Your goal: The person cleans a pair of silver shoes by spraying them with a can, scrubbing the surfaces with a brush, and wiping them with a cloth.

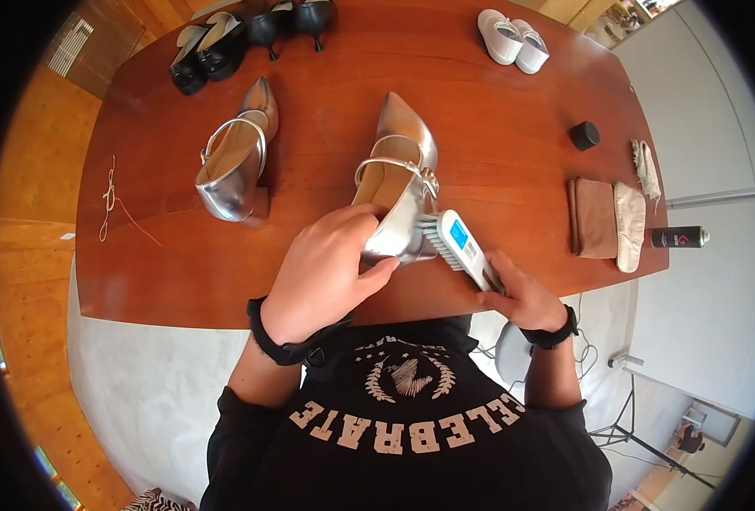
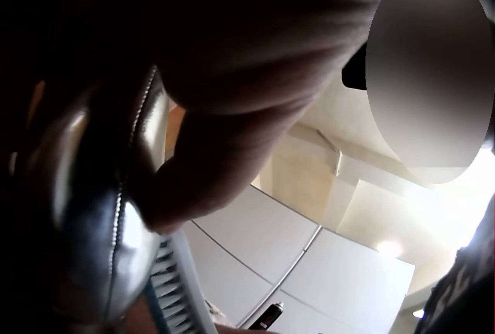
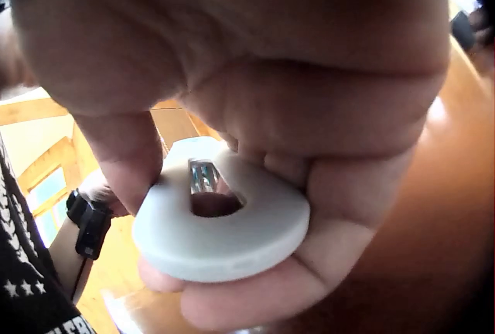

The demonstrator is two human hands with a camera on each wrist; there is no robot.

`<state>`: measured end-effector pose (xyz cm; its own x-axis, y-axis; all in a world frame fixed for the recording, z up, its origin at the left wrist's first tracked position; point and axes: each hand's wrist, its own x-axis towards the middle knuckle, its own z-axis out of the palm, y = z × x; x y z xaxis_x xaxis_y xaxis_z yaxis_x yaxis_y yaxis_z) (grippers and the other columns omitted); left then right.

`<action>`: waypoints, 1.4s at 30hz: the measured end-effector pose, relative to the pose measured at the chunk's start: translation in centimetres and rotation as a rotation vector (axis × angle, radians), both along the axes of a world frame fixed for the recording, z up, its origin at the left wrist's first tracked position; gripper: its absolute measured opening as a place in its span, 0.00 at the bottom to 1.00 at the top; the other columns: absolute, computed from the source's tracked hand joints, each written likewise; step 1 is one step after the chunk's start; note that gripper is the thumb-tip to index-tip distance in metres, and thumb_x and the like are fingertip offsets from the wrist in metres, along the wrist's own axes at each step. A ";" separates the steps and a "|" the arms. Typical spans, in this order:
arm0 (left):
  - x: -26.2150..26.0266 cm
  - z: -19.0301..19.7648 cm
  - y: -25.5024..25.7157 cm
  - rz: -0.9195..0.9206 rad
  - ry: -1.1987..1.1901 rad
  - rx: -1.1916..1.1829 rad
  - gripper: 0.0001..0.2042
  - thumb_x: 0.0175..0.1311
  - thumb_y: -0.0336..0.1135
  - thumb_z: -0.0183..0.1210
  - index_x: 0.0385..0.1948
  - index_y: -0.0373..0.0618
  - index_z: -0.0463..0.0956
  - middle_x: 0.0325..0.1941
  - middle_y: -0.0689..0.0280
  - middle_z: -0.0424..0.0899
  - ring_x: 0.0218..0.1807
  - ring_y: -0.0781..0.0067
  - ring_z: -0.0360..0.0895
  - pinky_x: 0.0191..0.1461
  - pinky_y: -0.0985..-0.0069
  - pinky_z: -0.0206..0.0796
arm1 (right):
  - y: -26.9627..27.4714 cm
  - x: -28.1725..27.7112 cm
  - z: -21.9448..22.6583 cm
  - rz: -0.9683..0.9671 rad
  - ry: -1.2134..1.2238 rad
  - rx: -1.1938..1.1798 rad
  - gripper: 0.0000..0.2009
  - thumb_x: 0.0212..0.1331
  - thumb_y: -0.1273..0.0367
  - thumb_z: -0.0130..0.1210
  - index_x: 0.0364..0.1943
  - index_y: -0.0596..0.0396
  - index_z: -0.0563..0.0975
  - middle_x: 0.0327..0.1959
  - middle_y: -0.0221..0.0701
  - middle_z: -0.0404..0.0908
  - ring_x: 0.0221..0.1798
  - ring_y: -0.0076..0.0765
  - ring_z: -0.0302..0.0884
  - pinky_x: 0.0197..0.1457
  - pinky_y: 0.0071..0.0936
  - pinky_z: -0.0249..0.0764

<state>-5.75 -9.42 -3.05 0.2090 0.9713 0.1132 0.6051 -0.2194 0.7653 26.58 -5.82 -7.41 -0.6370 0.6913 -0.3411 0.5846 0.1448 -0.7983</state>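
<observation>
A person in a black printed shirt stands at a reddish-brown oval wooden table [image 1: 181, 272], seen from above. The left hand [image 1: 322, 272] grips the heel end of a silver metallic pointed high-heeled shoe with an ankle strap [image 1: 399, 183] — fingers curled over its back, thumb against its side. The shoe lies near the table's front edge, toe pointing away from the person. The right hand [image 1: 522, 298] holds a white plastic brush with a blue label [image 1: 458, 243], fingers wrapped round its handle; the bristles touch the shoe's heel area. In the right wrist view the handle's rounded end, with a hole through it, sits between thumb and curled fingers.

A matching silver shoe [image 1: 237, 157] stands to the left, apart. At the far edge are black heeled shoes [image 1: 250, 34] and a pair of white flat shoes [image 1: 514, 38]. To the right lie a small black round lid [image 1: 584, 134], folded brown and cream cloths [image 1: 606, 220], and — just off the table's right edge — a black spray can [image 1: 678, 237].
</observation>
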 end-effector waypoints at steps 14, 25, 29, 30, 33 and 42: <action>0.3 0.3 0.1 0.006 0.033 -0.041 0.16 0.58 0.30 0.68 0.46 0.32 0.79 0.42 0.54 0.84 0.37 0.53 0.83 0.37 0.65 0.75 | -0.5 0.9 0.2 0.017 -0.010 -0.078 0.22 0.62 0.68 0.64 0.59 0.56 0.71 0.37 0.40 0.81 0.38 0.42 0.82 0.43 0.35 0.75; -1.0 0.1 -0.4 0.017 -0.048 -0.098 0.20 0.58 0.29 0.67 0.53 0.31 0.79 0.43 0.54 0.84 0.37 0.56 0.85 0.37 0.68 0.77 | 0.5 -0.5 -0.2 -0.254 0.113 -0.234 0.23 0.67 0.69 0.60 0.62 0.61 0.68 0.29 0.33 0.78 0.27 0.27 0.78 0.31 0.27 0.75; -1.3 0.0 -0.8 0.058 -0.092 -0.162 0.18 0.58 0.30 0.67 0.48 0.31 0.79 0.41 0.53 0.83 0.35 0.52 0.83 0.39 0.64 0.75 | 0.9 -2.1 0.2 -0.191 0.116 -0.265 0.24 0.68 0.68 0.60 0.63 0.62 0.66 0.29 0.32 0.77 0.28 0.25 0.79 0.30 0.26 0.76; -1.4 0.1 -0.9 0.072 -0.090 -0.192 0.18 0.58 0.30 0.67 0.48 0.31 0.80 0.40 0.53 0.83 0.33 0.54 0.83 0.37 0.65 0.75 | 1.0 -2.7 0.7 -0.182 0.092 -0.280 0.24 0.69 0.68 0.60 0.63 0.62 0.65 0.29 0.32 0.77 0.28 0.25 0.79 0.31 0.26 0.76; -1.8 -0.5 -1.0 0.061 -0.083 -0.163 0.18 0.58 0.31 0.67 0.48 0.31 0.80 0.39 0.54 0.82 0.30 0.57 0.82 0.34 0.67 0.74 | 1.9 -3.1 -0.6 -0.234 0.173 -0.268 0.23 0.69 0.68 0.60 0.62 0.61 0.66 0.30 0.32 0.77 0.28 0.25 0.78 0.31 0.26 0.75; -1.8 -0.1 -0.8 0.039 0.000 -0.230 0.19 0.59 0.28 0.66 0.53 0.30 0.79 0.44 0.57 0.85 0.41 0.63 0.88 0.37 0.72 0.80 | 2.5 -3.5 -0.8 -0.231 0.219 -0.273 0.21 0.69 0.68 0.59 0.61 0.62 0.67 0.30 0.30 0.76 0.28 0.25 0.77 0.33 0.26 0.74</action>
<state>-7.50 -10.21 -3.12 0.1709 0.9789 -0.1118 0.6100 -0.0160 0.7923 23.08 -3.29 -8.16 -0.5538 0.7273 -0.4054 0.3894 -0.2042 -0.8982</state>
